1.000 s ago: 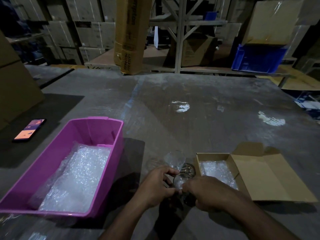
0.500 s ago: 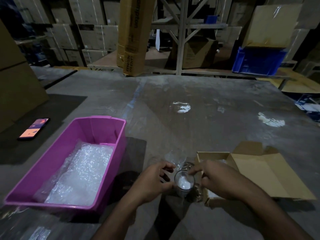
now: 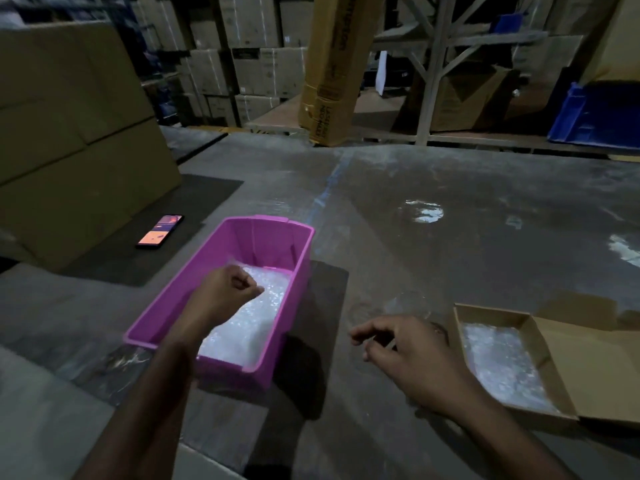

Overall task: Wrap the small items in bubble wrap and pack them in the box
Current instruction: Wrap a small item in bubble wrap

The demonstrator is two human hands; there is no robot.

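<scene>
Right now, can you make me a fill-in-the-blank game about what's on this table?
1. The left hand reaches into the ____ bin full of bubble wrap.
2. The cardboard box near the right hand has its lid ____.
3. The phone lying on the dark mat has its screen switched ____.

Missing words: pink; open; on

Two bare forearms are seen; no sleeve covers them, and the left hand point(image 3: 227, 292) and right hand point(image 3: 403, 353) are ungloved.
</scene>
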